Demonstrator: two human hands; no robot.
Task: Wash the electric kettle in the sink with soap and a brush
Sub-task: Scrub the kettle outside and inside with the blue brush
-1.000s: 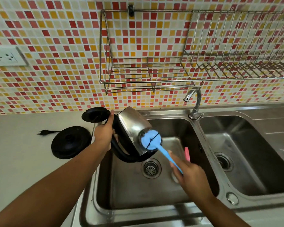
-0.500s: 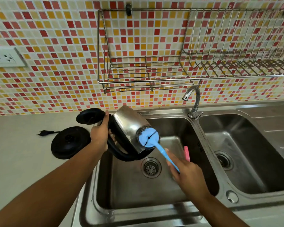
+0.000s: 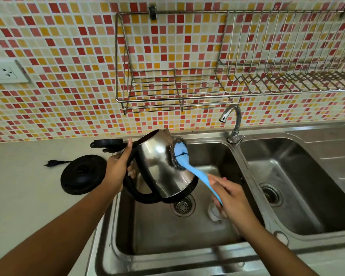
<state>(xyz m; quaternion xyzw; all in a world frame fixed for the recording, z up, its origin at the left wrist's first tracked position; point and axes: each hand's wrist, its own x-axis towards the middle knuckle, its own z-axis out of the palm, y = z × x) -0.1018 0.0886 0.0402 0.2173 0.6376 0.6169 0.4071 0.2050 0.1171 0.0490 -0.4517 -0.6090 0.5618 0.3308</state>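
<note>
A: Head view. The kettle (image 3: 163,166) was held tilted over the back left corner of the left sink basin (image 3: 159,232), lid (image 3: 108,143) swung open toward the counter (image 3: 24,196). Its black handle was gripped by the left hand (image 3: 116,170), fingers closed round it.

B: And the brush (image 3: 184,160)?

A: Its wire-scrubber head was pressed against the steel side, near the spout. The blue handle was clasped in the right hand (image 3: 230,198), over the basin's right half.

B: Anything off the sink?

A: The black kettle base (image 3: 83,174) was noted on the counter just beside the sink's left rim, its plug (image 3: 51,163) lying further left. The tap (image 3: 234,124) was seen at the back rim, between the two basins.
</note>
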